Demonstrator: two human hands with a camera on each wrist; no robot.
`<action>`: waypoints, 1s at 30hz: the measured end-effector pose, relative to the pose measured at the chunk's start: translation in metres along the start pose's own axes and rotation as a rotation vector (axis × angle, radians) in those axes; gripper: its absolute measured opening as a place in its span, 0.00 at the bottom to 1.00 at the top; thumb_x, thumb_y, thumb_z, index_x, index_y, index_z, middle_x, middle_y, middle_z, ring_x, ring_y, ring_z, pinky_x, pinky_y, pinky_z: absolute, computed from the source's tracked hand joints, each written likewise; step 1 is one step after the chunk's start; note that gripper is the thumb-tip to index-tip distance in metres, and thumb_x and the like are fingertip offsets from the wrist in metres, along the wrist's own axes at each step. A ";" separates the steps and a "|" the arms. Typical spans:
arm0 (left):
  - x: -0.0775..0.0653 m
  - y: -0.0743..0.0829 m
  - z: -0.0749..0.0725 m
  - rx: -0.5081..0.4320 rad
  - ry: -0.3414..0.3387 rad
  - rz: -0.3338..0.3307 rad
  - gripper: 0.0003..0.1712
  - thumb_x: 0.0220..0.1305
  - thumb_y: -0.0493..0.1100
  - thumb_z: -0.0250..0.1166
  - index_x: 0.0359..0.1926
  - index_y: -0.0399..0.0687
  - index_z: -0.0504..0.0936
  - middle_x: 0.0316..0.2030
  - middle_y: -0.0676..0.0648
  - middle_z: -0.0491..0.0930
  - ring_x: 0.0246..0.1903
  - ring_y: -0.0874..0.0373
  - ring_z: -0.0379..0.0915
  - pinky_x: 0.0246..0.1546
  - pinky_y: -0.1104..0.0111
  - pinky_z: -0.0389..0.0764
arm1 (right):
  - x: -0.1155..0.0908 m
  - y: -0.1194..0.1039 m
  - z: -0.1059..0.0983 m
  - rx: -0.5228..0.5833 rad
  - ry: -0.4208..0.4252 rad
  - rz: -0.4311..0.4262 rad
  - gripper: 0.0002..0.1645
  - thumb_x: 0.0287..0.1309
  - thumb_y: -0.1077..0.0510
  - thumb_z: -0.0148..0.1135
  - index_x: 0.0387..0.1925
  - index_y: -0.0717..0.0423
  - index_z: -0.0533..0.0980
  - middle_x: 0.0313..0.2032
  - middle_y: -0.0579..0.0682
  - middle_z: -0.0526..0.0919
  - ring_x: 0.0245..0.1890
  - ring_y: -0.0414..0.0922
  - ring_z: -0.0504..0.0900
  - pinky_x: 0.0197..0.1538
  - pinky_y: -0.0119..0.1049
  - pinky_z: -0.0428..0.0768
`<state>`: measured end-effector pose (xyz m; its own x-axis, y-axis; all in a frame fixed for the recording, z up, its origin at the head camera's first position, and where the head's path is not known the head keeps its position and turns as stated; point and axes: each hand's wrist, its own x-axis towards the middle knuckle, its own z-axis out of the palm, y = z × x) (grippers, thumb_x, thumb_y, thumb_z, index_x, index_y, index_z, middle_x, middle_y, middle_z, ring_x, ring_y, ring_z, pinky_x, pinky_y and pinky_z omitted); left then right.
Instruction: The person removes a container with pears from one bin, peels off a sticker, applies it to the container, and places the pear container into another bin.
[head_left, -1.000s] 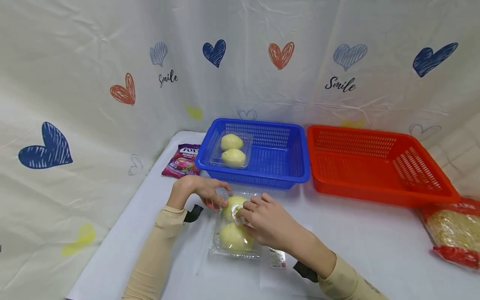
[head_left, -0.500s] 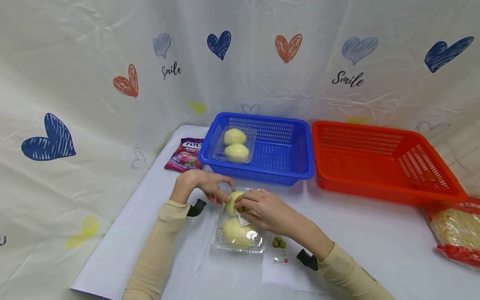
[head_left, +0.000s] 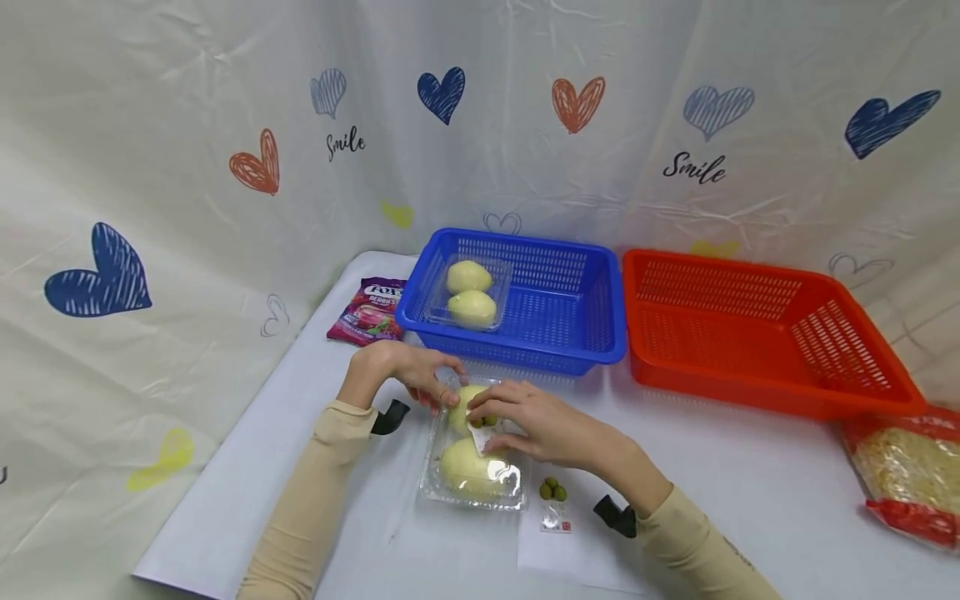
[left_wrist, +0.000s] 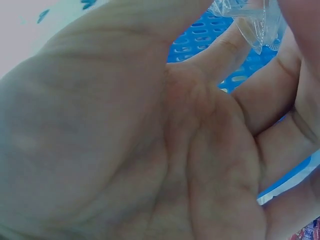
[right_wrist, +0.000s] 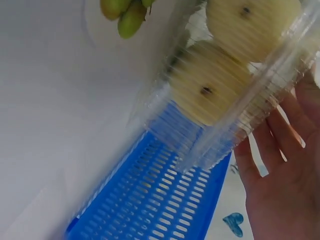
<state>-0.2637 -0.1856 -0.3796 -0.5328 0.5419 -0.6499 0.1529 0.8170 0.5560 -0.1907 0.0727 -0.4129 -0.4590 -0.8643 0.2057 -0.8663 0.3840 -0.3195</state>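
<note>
A clear plastic fruit box (head_left: 471, 492) with two pale yellow, pear-like fruits lies on the white table. At its far left corner my left hand (head_left: 411, 371) holds the edge, thumb over the lid; the left wrist view is mostly its palm (left_wrist: 150, 150), with a bit of clear plastic (left_wrist: 250, 15) by the fingers. My right hand (head_left: 543, 421) holds a small white sticker (head_left: 482, 435) printed with green, olive-like fruits close over the lid, between the two fruits. In the right wrist view, its fingers (right_wrist: 272, 142) reach over the box (right_wrist: 200, 145).
A similar sticker (head_left: 555, 518) lies on a white sheet (head_left: 592, 558) right of the box. Behind stand a blue basket (head_left: 517, 354), with another fruit box (head_left: 450, 317) inside, and a red basket (head_left: 750, 392). A purple candy bag (head_left: 369, 317) lies left, a red-and-clear packet (head_left: 911, 475) right.
My right hand has brought the sticker down flatter over the lid, its thumb shifting to the sticker's lower corner. The sheet's sticker, earlier partly covered by the hand, shows more fully. My left hand stays.
</note>
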 end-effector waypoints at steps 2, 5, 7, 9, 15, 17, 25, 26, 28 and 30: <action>0.000 0.002 0.000 0.009 0.001 0.002 0.29 0.73 0.57 0.61 0.69 0.55 0.69 0.38 0.48 0.88 0.38 0.60 0.78 0.50 0.65 0.83 | -0.003 0.001 -0.004 0.027 -0.018 0.002 0.19 0.69 0.48 0.64 0.59 0.43 0.80 0.62 0.41 0.81 0.66 0.43 0.77 0.71 0.46 0.76; 0.002 0.005 -0.002 0.012 0.001 -0.003 0.29 0.73 0.58 0.62 0.69 0.55 0.69 0.38 0.49 0.87 0.38 0.60 0.78 0.50 0.65 0.83 | -0.006 0.001 -0.011 0.080 -0.073 0.027 0.19 0.69 0.52 0.64 0.60 0.43 0.79 0.65 0.42 0.79 0.68 0.44 0.76 0.72 0.45 0.76; 0.003 0.007 -0.002 0.013 0.000 -0.007 0.29 0.73 0.58 0.62 0.69 0.56 0.69 0.38 0.49 0.87 0.39 0.60 0.78 0.51 0.64 0.83 | -0.009 0.001 -0.016 0.114 -0.109 0.054 0.21 0.69 0.53 0.65 0.62 0.42 0.78 0.67 0.42 0.78 0.70 0.45 0.74 0.72 0.46 0.75; 0.003 0.009 -0.003 0.014 0.003 -0.007 0.30 0.73 0.57 0.62 0.70 0.56 0.69 0.38 0.49 0.87 0.40 0.59 0.79 0.52 0.63 0.84 | -0.011 0.000 -0.020 0.138 -0.137 0.081 0.23 0.68 0.53 0.66 0.63 0.42 0.77 0.69 0.42 0.77 0.72 0.46 0.72 0.72 0.48 0.74; -0.004 0.012 -0.007 0.053 0.090 0.032 0.29 0.76 0.55 0.60 0.72 0.53 0.70 0.49 0.45 0.87 0.48 0.55 0.84 0.58 0.58 0.83 | -0.015 -0.001 -0.027 0.188 -0.151 0.138 0.25 0.69 0.46 0.64 0.64 0.42 0.76 0.70 0.43 0.75 0.73 0.48 0.71 0.74 0.53 0.72; -0.014 0.007 -0.011 0.068 0.173 0.089 0.26 0.78 0.53 0.57 0.70 0.49 0.72 0.53 0.43 0.86 0.51 0.51 0.85 0.60 0.57 0.82 | -0.013 -0.003 -0.025 0.185 -0.136 0.156 0.25 0.70 0.43 0.62 0.64 0.43 0.76 0.69 0.44 0.76 0.72 0.48 0.72 0.73 0.53 0.72; -0.032 -0.024 -0.024 0.007 0.700 0.287 0.18 0.79 0.50 0.55 0.61 0.47 0.79 0.55 0.42 0.84 0.56 0.48 0.82 0.60 0.50 0.79 | 0.000 -0.007 -0.006 0.029 0.049 0.362 0.34 0.69 0.33 0.59 0.66 0.48 0.74 0.64 0.48 0.80 0.66 0.51 0.76 0.68 0.58 0.74; -0.028 -0.026 -0.024 0.035 0.779 0.282 0.19 0.79 0.49 0.55 0.62 0.46 0.79 0.58 0.41 0.82 0.59 0.45 0.78 0.63 0.49 0.76 | 0.001 -0.005 -0.002 0.025 0.056 0.404 0.36 0.68 0.31 0.58 0.67 0.48 0.73 0.65 0.49 0.79 0.67 0.52 0.76 0.68 0.59 0.74; -0.019 -0.028 -0.024 0.092 0.883 0.246 0.24 0.80 0.50 0.54 0.68 0.44 0.74 0.66 0.37 0.74 0.68 0.40 0.67 0.71 0.43 0.66 | 0.002 -0.001 0.003 0.057 0.050 0.494 0.42 0.65 0.29 0.59 0.70 0.48 0.70 0.67 0.52 0.78 0.68 0.55 0.76 0.68 0.60 0.73; -0.013 -0.028 -0.021 0.107 0.878 0.190 0.31 0.80 0.53 0.53 0.75 0.43 0.64 0.75 0.32 0.59 0.77 0.34 0.49 0.76 0.36 0.52 | 0.003 0.003 0.006 0.129 0.029 0.586 0.48 0.63 0.26 0.60 0.74 0.50 0.66 0.70 0.54 0.75 0.70 0.56 0.75 0.70 0.60 0.73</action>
<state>-0.2790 -0.2201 -0.3759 -0.9274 0.3602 0.1011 0.3560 0.7669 0.5339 -0.1931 0.0692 -0.4189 -0.8598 -0.5105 -0.0142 -0.4369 0.7497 -0.4970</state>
